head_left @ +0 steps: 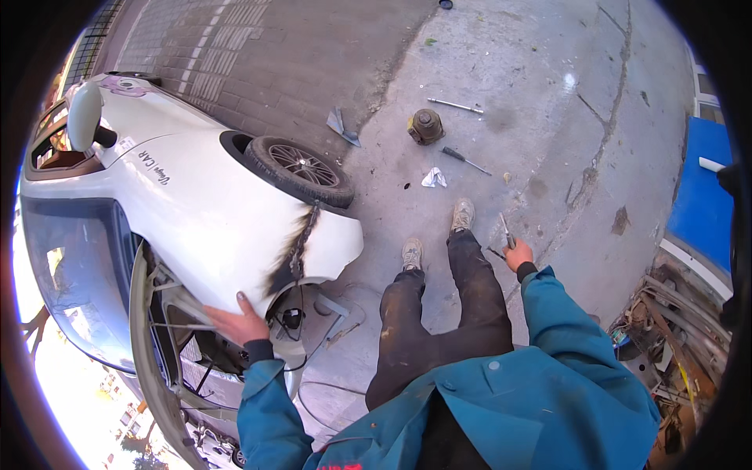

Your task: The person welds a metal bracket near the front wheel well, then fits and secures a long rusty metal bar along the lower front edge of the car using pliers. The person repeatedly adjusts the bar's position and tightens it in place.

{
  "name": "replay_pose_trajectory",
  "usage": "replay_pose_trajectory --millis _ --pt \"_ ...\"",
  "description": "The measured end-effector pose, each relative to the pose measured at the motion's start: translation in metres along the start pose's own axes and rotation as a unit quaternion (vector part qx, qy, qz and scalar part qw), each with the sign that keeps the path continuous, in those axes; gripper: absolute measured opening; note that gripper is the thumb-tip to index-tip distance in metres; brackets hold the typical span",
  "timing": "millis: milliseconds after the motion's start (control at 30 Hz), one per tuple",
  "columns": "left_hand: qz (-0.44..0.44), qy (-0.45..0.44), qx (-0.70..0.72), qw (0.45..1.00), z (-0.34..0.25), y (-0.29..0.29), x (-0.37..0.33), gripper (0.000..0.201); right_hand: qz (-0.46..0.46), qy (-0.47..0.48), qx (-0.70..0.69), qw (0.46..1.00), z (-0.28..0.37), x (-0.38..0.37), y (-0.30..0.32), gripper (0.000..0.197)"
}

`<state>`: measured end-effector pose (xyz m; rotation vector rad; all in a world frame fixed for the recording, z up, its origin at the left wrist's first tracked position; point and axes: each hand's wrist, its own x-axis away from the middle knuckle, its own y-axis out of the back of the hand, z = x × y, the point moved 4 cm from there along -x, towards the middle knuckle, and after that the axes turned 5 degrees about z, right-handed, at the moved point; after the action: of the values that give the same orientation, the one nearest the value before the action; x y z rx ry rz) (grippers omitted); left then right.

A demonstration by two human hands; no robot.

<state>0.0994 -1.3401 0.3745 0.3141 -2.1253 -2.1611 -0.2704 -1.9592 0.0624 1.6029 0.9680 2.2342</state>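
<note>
My left hand (237, 319) lies with fingers spread at the edge of the white car's fender (243, 235), beside the engine bay under the raised hood (150, 337). In front of it, a torn seam ringed by black scorching (294, 251) runs across the fender. A dark part with wires (293, 317) hangs below the fender's end. Away from the car, out to the right, my right hand (518, 254) is closed round a slim metal hand tool (507, 229) pointing forward; its exact kind is unclear.
Ahead of my shoes lie a screwdriver (468, 161), a crumpled white rag (434, 178), a squat jack-like metal piece (425, 127) and a metal bar (456, 105). The front wheel (301, 168) sticks out. Scrap metal (666, 345) is piled at right, near a blue panel (705, 196).
</note>
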Motion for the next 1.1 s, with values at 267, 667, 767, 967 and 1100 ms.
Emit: replay_pose_trajectory --millis 267,667,767,967,1100 --pt "0.014 -0.013 0.002 1.0 -0.005 0.012 0.009 0.098 0.044 0.139 0.148 0.978 0.074 -0.284 -0.064 0.032" --pt "0.015 0.047 0.014 0.999 -0.023 0.012 0.004 0.101 -0.017 0.221 0.201 0.954 0.123 -0.472 -0.137 0.039" --pt "0.016 0.051 0.025 0.998 -0.023 0.011 0.002 0.101 -0.03 0.25 0.232 0.94 0.129 -0.482 -0.153 0.036" --pt "0.009 0.076 0.039 0.996 -0.026 0.009 0.004 0.105 -0.051 0.277 0.391 0.876 0.124 -0.488 -0.18 0.022" --pt "0.01 0.079 0.06 0.995 -0.032 0.01 0.006 0.106 -0.074 0.261 0.382 0.884 0.131 -0.484 -0.187 0.019"
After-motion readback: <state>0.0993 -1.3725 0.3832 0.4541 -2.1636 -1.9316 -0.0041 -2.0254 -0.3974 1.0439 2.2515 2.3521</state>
